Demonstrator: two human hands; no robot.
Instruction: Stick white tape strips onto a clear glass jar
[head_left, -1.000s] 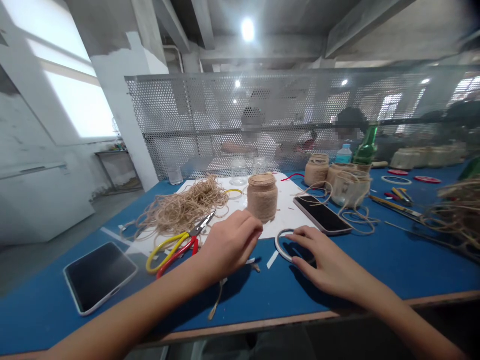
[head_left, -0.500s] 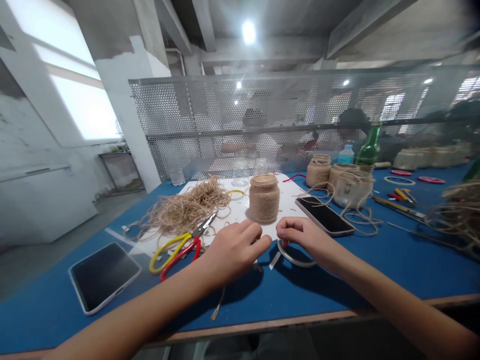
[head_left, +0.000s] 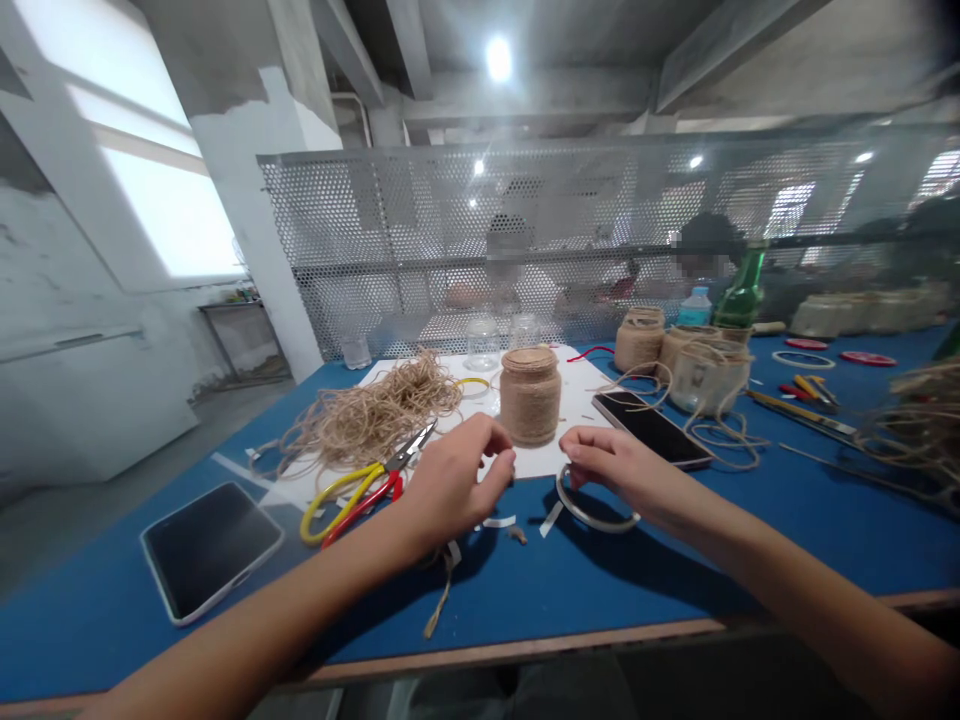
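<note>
My right hand (head_left: 604, 460) is closed, thumb against the curled fingers. A thin white ring (head_left: 592, 520) hangs under these fingers, tilted, its far side partly behind the hand. My left hand (head_left: 465, 470) is just left of it, thumb and forefinger apart, with nothing visible between them. Behind the gap between my hands, a jar wrapped in jute twine (head_left: 530, 400) stands upright on a white sheet (head_left: 577, 380). Near my left wrist lie scissors (head_left: 386, 470) with one yellow and one red handle. Small white strips (head_left: 551, 518) are on the blue table below my hands.
A heap of loose twine (head_left: 367, 410) is at the left, near a phone (head_left: 210, 550). Another phone (head_left: 652, 428) is at the right, before wrapped jars (head_left: 640, 340) and a green bottle (head_left: 742, 290). A perforated metal screen (head_left: 427, 240) stands behind, with people beyond.
My left hand has drawn back slightly to the left, widening the gap between my hands. My right hand has risen a little, and the white ring with it.
</note>
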